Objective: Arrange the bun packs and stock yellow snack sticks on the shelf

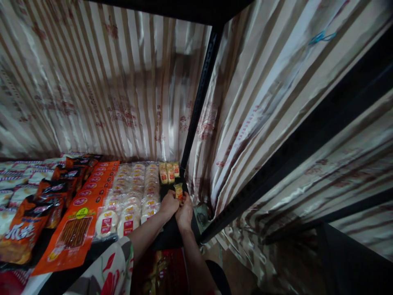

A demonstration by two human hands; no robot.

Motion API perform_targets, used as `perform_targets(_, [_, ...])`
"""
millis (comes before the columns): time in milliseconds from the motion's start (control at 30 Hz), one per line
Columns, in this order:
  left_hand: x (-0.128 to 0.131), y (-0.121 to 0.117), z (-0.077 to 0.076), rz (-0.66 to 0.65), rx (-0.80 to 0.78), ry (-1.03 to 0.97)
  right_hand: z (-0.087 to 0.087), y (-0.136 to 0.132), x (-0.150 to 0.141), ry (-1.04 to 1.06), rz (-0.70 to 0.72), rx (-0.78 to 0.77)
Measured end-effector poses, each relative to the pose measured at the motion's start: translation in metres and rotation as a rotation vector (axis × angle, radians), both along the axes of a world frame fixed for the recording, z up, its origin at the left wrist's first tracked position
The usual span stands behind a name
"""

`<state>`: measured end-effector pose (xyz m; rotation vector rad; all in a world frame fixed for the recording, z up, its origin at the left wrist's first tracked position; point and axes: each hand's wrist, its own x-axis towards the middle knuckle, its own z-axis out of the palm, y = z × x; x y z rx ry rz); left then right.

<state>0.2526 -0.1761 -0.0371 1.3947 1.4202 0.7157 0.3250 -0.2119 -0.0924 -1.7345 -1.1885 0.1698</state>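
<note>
Both my hands meet around a small yellow snack packet (179,191) with a red label, held upright over the black shelf (172,237). My left hand (170,204) grips it from the left, and my right hand (184,211) closes on it from the right. Just beyond, similar yellow packets (170,173) stand in a short row at the shelf's back corner. Left of my hands lie rows of clear-wrapped round white crackers (128,219) with red labels.
Orange bags of stick snacks (75,229) and orange-black snack bags (26,229) fill the shelf's left. A black upright post (201,94) rises at the corner, and a slanting black beam (276,153) crosses on the right. Striped sheeting (123,90) hangs behind. Below is a red package (172,268).
</note>
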Motion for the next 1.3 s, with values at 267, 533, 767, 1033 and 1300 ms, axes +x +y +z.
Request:
perform_targets(267, [0.009,0.027,0.004,-0.068,0.078,0.159,0.007,0.034,0.003,-0.011,-0.098,0.040])
perform_targets(533, [0.015,0.045,-0.005,-0.057,0.111,0.071,0.003,0.058,0.010,0.002,-0.129,-0.006])
perform_targets(767, [0.015,0.052,-0.001,-0.057,0.041,0.119,0.003,0.077,0.013,-0.054,-0.147,-0.045])
perform_targets(1033, [0.015,0.053,0.003,-0.078,0.048,0.214,-0.001,0.093,0.017,-0.146,-0.137,-0.011])
perform_targets(1300, [0.014,0.053,0.010,-0.103,0.054,0.266,-0.001,0.092,0.020,-0.050,0.009,0.102])
